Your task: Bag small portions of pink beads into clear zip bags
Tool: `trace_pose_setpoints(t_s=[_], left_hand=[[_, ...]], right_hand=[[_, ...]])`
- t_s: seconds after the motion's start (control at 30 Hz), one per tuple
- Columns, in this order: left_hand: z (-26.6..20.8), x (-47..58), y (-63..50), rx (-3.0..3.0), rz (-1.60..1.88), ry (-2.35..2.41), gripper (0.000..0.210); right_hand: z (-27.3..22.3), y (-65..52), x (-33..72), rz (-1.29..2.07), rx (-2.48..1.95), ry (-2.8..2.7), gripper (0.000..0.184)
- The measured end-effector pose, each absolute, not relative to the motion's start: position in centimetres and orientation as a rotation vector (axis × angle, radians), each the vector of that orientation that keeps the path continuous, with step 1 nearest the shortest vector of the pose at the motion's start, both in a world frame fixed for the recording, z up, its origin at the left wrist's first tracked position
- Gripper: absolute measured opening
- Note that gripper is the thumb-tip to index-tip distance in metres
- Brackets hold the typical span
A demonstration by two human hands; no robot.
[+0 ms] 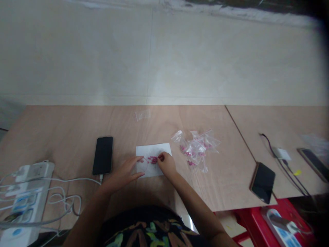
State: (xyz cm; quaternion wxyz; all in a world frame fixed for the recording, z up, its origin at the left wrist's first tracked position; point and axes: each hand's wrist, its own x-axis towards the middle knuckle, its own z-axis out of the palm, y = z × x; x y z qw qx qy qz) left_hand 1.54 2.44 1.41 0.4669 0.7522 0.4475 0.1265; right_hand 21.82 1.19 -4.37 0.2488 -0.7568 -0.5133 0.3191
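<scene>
Just beside the fingertips (159, 157) of my right hand (168, 166), pink beads (153, 160) lie on white paper (154, 148). These fingertips are close together (whether they pinch a bead, I cannot tell). My left hand (125, 171) has thumb and forefinger spread open, near a thin pink loop (147, 167); touch is unclear.

Makeshift indoor workspace, home or workshop unclear: plywood counter (66, 137) mid-frame, power strip (36, 206) lower left, red plastic stool (248, 218) lower right.
</scene>
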Motion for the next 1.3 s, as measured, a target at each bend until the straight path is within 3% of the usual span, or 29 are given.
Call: trace_pose_setpoints(t_s=[0.3,0.53,0.7,1.07,1.3], left_hand=[[0.8,2.4,2.5,1.892,0.376,1.105,0.049],[1.1,2.4,2.5,1.882,0.357,1.128,0.049],[0.9,2.1,2.5,1.897,0.339,1.145,0.049],[0.9,2.2,2.5,1.887,0.311,1.16,0.049],[0.6,2.7,2.6,1.882,0.327,1.114,0.049]], right_hand=[[1.5,-0.1,20.3,1.058,-1.559,-1.384,0.012],[-2.7,-0.4,21.3,0.783,-1.941,-1.415,0.012],[-4.5,-0.5,21.7,0.804,-1.969,-1.543,0.014],[-4.5,0.1,21.6,0.848,-1.947,-1.563,0.009],[0.3,-0.4,20.7,0.933,-1.66,-1.459,0.007]])
